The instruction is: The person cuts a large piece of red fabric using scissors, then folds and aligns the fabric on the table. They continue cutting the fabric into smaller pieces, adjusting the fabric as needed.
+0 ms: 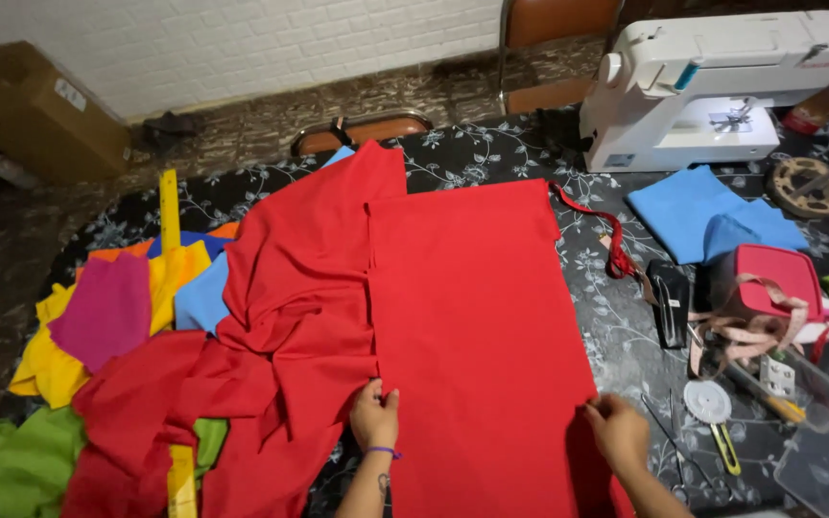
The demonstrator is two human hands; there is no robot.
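pinching the flat red fabric panel [467, 326] at its two side edges, left hand [374, 414] and right hand [616, 432] fingers closed on it; panel lies on the table [616, 326], rumpled red cloth [280, 355] alongside, sewing machine [712, 86] beyond.

**Light and picture quality**

Indoor, moderate light, fairly even from above. Red cloth [472, 317] strongly saturated, folds on the left showing soft shadows. Sewing machine [712, 86] brightest spot, its white body near blown out, small lamp glow under the arm. White wall [242, 38] bright too. Left floor and corners dim. Wide-angle bend at the edges. Focus mostly sharp; hands slightly soft. Clear box [822, 451] shows faint glare.
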